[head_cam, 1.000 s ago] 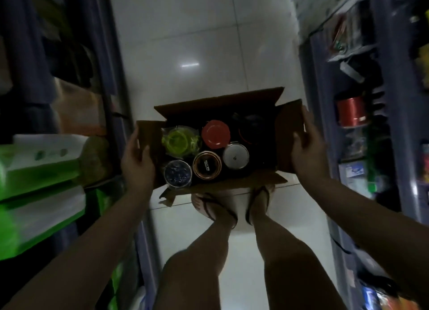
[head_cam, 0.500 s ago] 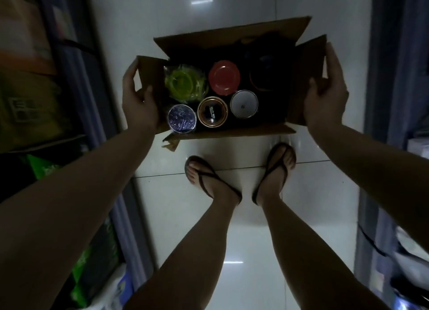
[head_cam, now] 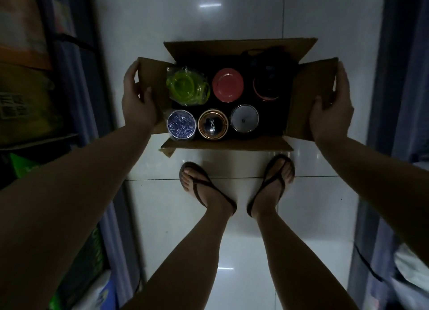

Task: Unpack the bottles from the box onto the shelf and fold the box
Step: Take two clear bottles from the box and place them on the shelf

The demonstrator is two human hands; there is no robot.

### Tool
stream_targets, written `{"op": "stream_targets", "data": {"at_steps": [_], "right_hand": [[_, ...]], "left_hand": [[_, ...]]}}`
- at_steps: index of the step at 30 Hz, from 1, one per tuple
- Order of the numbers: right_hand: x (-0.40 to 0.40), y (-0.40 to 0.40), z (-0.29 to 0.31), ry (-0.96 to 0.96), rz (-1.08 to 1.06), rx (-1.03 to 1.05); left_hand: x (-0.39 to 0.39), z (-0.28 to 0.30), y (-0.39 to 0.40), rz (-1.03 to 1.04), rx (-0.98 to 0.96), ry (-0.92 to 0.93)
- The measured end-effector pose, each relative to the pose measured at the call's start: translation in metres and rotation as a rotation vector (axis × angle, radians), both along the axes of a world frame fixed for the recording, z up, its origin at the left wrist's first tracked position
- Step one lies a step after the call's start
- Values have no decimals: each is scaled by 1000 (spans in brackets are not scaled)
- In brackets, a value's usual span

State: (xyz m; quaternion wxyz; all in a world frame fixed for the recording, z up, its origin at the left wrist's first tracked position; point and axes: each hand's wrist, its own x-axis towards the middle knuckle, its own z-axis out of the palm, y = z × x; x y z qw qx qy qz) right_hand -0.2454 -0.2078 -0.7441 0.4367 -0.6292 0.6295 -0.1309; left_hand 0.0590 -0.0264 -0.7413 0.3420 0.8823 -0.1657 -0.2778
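Observation:
An open brown cardboard box point(head_cam: 234, 144) is held out in front of me over the white tiled floor, flaps spread. Several bottles stand inside, seen from above: a yellow-green one in plastic wrap point(head_cam: 186, 89), a red-lidded one point(head_cam: 228, 84), a dark one point(head_cam: 268, 82), a blue-purple one point(head_cam: 181, 124), a gold-rimmed one point(head_cam: 213, 123) and a silver-lidded one point(head_cam: 244, 118). My left hand point(head_cam: 137, 100) grips the box's left flap. My right hand point(head_cam: 330, 107) grips the right flap.
Shelving with packaged goods point(head_cam: 27, 82) lines the left side of a narrow aisle. More dark shelves point(head_cam: 404, 100) stand on the right. My two feet in sandals point(head_cam: 236, 189) stand on the tiles point(head_cam: 232, 12) just below the box.
The view has tilted down toward the floor and feet. The box sits lower relative to the shelves, with both hands still on its side flaps.

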Motion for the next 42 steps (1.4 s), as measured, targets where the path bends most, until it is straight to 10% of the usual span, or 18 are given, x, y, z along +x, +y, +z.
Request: {"op": "stream_targets", "data": {"at_steps": [13, 27, 42], "right_hand": [[4, -3, 31, 134, 231, -167], [45, 5, 27, -31, 397, 15], [40, -9, -16, 0, 561, -4]], "left_hand": [[-19, 44, -3, -302, -124, -311], [-155, 28, -49, -217, -197, 346], [-172, -14, -39, -486, -14, 138]]}}
